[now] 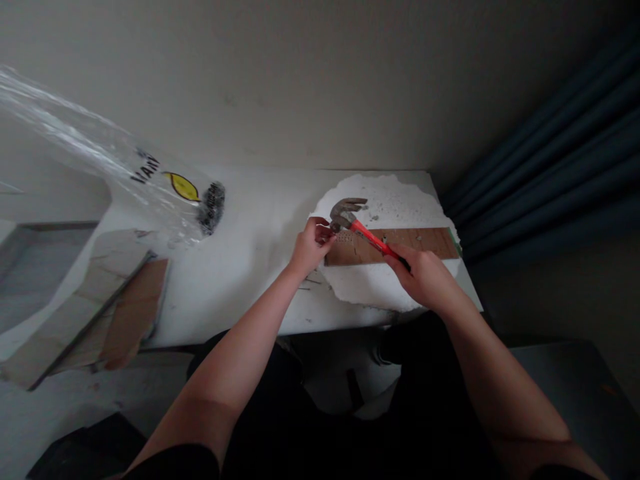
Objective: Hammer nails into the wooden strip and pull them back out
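Note:
My right hand (427,277) is wrapped round the red handle of a claw hammer (373,237). The grey hammer head is over the left end of a brown wooden board (400,245), right at the fingertips of my left hand (313,247). That hand is closed in a pinch above the board's left end; what its fingers hold is hidden by the hammer head. Beneath the board lies a rough-edged white slab (395,193). Several thin nails (311,281) are scattered on the white table (240,280) below my left wrist.
A clear plastic bag (115,160) with black and yellow print spreads across the table's left side. Broken board pieces (133,313) overhang its front left edge. Dark curtains (550,160) hang at the right, and a pale wall (310,80) stands behind the table.

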{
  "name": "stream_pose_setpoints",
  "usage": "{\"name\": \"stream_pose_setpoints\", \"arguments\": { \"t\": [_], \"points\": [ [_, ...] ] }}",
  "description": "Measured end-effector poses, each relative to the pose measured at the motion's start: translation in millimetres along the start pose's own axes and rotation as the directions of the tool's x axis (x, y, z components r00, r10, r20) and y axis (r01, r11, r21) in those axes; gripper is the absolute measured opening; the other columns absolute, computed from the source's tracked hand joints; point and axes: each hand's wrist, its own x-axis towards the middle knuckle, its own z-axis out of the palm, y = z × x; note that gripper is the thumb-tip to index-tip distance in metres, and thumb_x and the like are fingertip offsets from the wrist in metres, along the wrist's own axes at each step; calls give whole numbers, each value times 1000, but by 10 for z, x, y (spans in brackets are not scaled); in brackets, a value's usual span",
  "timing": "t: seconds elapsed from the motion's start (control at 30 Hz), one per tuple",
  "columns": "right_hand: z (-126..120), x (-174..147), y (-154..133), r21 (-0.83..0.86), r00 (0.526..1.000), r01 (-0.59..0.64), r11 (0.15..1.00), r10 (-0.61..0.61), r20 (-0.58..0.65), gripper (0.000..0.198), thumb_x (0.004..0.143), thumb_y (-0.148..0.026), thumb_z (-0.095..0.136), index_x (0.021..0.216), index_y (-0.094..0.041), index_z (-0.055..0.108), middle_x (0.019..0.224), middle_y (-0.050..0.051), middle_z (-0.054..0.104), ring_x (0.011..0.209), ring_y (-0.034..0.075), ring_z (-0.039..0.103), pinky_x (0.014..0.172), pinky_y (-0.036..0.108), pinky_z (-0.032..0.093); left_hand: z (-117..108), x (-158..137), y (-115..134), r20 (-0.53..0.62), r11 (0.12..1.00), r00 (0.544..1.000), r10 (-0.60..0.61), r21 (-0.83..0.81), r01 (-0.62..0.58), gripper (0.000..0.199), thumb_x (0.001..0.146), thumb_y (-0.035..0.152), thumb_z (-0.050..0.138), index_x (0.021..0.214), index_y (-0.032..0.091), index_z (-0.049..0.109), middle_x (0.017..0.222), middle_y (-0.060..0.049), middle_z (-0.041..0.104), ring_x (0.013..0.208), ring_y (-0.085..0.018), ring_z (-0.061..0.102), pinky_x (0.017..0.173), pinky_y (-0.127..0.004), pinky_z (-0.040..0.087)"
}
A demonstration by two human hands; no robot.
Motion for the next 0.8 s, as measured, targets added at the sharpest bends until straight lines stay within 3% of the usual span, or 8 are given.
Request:
{"name": "stream_pose_setpoints", "arguments": {
  "t": [0.43,0.8],
  "points": [
    [52,33,-26,58,999,31,998,-30,-16,38,103,-38,43,124,-19,68,102,12,77,88,26,71,71,32,46,9,-1,-23,-19,997,997,-74,-29,73,41,77,15,72,107,23,45,85,1,72,69,-12,69,63,-22,54],
    [85,22,-14,3,1000,7,1000,-7,-6,38,103,-39,42,123,-20,68,97,12,77,83,28,71,67,33,43,18,0,-29,4,996,997,-75,-44,75,41,77,15,72,106,23,44,82,2,72,68,-11,69,63,-23,54]
  ]
}}
